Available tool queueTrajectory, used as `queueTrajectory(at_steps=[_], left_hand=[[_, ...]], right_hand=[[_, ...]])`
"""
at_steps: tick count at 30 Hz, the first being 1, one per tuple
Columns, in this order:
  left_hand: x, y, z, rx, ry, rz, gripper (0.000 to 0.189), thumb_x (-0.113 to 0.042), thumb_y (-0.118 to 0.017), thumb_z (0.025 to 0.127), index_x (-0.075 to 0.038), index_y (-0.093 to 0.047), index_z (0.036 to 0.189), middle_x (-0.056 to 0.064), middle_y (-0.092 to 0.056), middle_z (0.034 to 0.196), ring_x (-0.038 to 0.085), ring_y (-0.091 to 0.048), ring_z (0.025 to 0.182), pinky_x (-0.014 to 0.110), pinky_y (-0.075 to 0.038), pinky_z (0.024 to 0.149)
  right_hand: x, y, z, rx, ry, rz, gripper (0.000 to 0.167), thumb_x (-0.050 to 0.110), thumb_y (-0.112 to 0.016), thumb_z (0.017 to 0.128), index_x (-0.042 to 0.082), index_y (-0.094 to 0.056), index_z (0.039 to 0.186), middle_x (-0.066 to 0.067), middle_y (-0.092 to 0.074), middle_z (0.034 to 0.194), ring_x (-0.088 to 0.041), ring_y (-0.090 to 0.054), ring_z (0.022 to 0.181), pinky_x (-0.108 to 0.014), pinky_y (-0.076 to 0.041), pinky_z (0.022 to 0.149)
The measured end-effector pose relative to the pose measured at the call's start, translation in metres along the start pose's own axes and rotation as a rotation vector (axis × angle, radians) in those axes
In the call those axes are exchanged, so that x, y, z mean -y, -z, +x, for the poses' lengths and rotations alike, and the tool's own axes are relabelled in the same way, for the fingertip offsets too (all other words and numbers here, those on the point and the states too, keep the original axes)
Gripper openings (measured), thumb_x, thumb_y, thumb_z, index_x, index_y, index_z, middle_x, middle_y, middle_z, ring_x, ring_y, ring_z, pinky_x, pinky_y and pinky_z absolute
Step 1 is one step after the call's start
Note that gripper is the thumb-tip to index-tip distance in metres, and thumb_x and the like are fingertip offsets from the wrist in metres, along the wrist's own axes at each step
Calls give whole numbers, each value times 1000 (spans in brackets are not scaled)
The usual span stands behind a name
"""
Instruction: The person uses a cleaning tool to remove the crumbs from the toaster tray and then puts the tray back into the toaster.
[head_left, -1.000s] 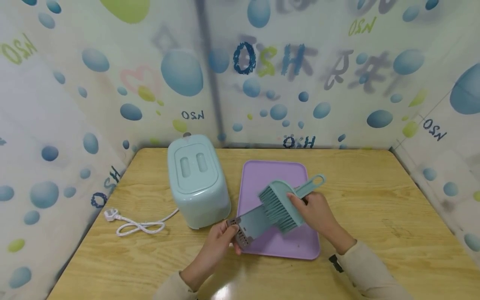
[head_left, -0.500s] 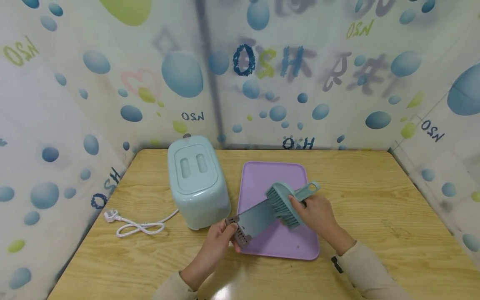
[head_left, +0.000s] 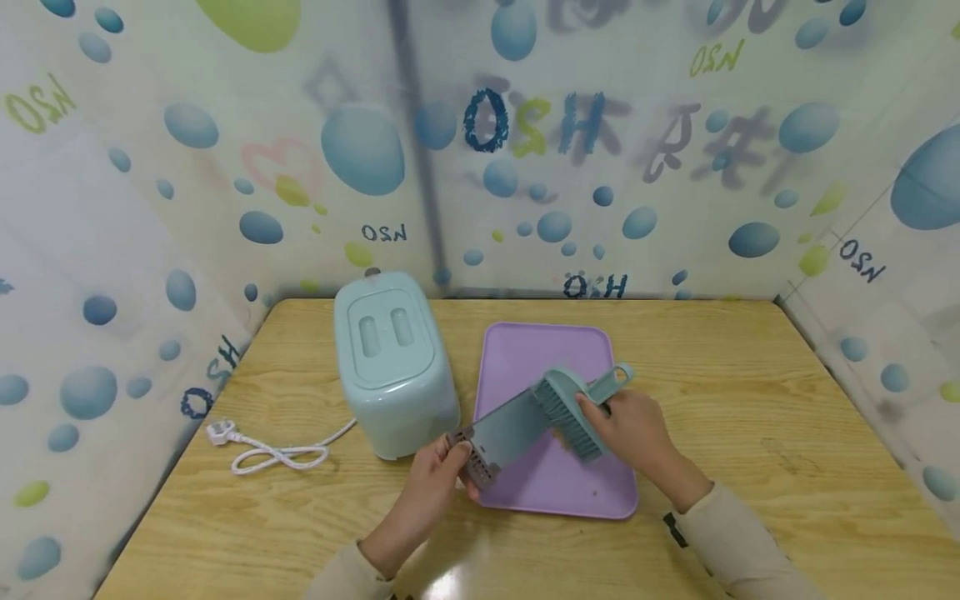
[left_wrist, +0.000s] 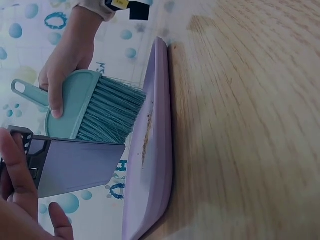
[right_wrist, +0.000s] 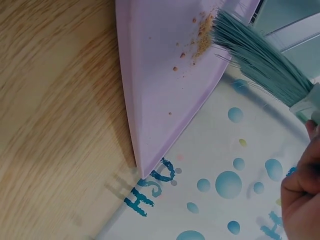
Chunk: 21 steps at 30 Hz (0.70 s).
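My left hand [head_left: 429, 490] grips the grey, slotted end of a flat metal crumb tray [head_left: 508, 435], thumb on top. The crumb tray slants over a purple serving tray [head_left: 555, 493] on the table. In my right hand [head_left: 639, 432] is a teal hand brush [head_left: 564, 412], gripped where its head meets the looped handle. Its bristles [left_wrist: 111, 110] overlap the crumb tray's far end in the head view. Brown crumbs [right_wrist: 204, 37] lie scattered on the purple tray beneath the bristle tips. The crumb tray's far end is partly hidden behind the bristles.
A pale blue toaster [head_left: 393, 367] with a lid on top stands left of the purple tray. Its white cord [head_left: 281, 454] lies looped on the wooden table [head_left: 750, 400], ending in a plug [head_left: 221, 432]. Behind the table hangs a bubble-patterned curtain [head_left: 502, 225].
The brush has slid along the crumb tray toward its far end, moving right and uncovering more of the metal. My left hand holds the crumb tray almost still.
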<state>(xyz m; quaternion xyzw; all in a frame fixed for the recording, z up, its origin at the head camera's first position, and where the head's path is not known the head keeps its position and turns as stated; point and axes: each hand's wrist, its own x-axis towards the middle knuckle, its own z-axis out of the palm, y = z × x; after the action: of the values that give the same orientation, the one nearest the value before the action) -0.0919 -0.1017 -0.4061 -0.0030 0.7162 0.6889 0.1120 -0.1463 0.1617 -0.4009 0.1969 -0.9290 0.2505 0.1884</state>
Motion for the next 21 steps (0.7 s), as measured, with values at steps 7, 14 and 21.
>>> queueTrajectory(at_steps=[7,14,21], left_hand=[[0,0,2,-51,-1,-3,21,-10,-43,98,6,-56,92,-2,-57,63,10,-55,49,22,-47,77],[1,-1,3,-83,-2,-3,20,-9,-44,98,6,-55,89,1,-59,67,11,-55,49,24,-49,67],[-1,-1,3,-94,-5,15,20,-9,-45,97,5,-55,88,1,-59,66,11,-54,49,24,-49,66]], right_hand=[[0,3,0,24,-30,16,27,14,-67,86,10,-51,65,10,-23,53,-3,-24,47,-18,-21,43],[0,5,-2,49,-44,22,31,14,-66,87,11,-47,63,10,-24,53,-3,-24,48,-18,-22,44],[-2,9,-4,77,-63,24,36,15,-65,89,14,-42,61,9,-26,53,-2,-25,47,-18,-22,44]])
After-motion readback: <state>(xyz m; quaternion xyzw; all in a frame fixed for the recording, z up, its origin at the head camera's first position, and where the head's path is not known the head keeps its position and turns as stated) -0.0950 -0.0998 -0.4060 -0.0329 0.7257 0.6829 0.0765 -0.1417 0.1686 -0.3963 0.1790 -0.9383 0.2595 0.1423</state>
